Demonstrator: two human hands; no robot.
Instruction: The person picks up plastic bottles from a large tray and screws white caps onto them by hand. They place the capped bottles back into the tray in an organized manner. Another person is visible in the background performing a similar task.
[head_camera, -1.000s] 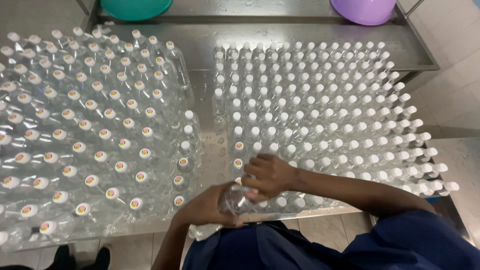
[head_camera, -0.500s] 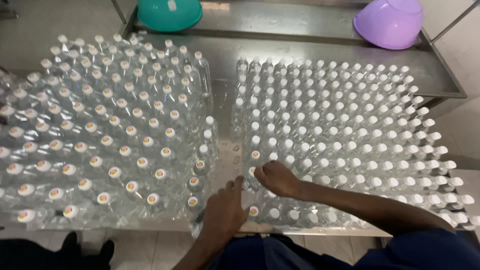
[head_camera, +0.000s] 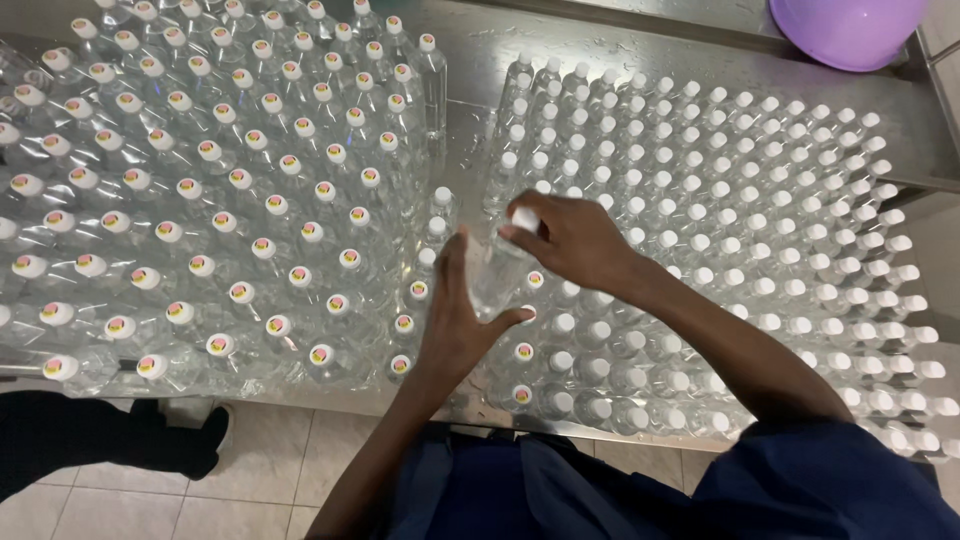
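Note:
A small clear plastic bottle with a white cap is lifted above the middle of a steel table. My left hand wraps around its body from below. My right hand pinches the white cap at its top. Left of the hands stands a dense block of clear bottles with round stickers on their caps. Right of them stands a block of bottles with plain white caps.
A purple plastic basin sits at the table's far right corner. A dark shoe and trouser leg of another person show on the tiled floor at the lower left. The table's front edge runs just in front of my body.
The camera has moved closer and tilted down. Both hands have risen from the front rows toward the table's middle, and a bottle is now held up between them.

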